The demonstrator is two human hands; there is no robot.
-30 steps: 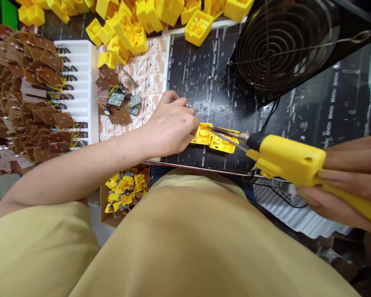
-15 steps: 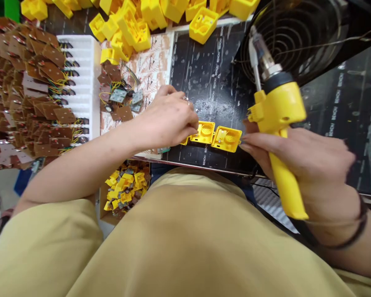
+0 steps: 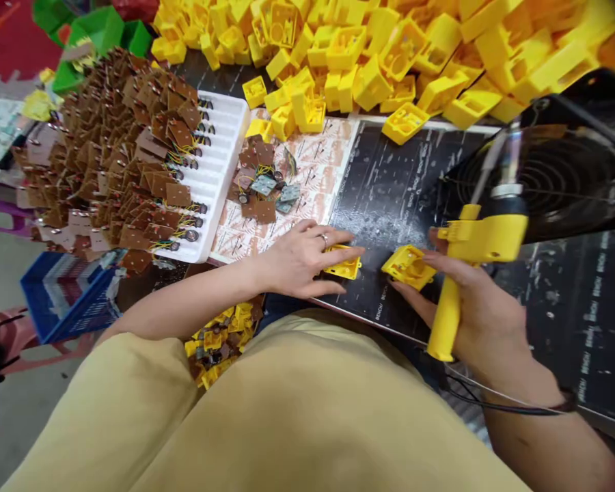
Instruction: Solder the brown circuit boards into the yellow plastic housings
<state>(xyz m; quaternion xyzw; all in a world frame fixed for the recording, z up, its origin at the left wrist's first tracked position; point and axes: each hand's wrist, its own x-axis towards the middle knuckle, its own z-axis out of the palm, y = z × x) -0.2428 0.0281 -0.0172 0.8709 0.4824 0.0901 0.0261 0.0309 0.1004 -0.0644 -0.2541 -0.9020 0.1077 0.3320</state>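
Head view. Right hand (image 3: pixel 484 307), right of centre: fingers around yellow soldering iron (image 3: pixel 495 236), touching first housing (image 3: pixel 407 265), yellow, shallow, open-faced. Left hand (image 3: pixel 302 263), centre: fingers spread over second housing (image 3: pixel 346 268), yellow, partly hidden, on the table (image 3: pixel 389 184). Apparently midway: both uncovered. Circuit boards (image 3: pixel 264 184), left of centre, loose. Housing heap (image 3: pixel 389 58), top: done or not, cannot tell.

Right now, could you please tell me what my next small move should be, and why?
I would probably put the yellow case aside with the right hand before bringing the yellow soldering tool down: that hand pinches the case while also gripping the tool, whose tip points away from the second case by the left hand.
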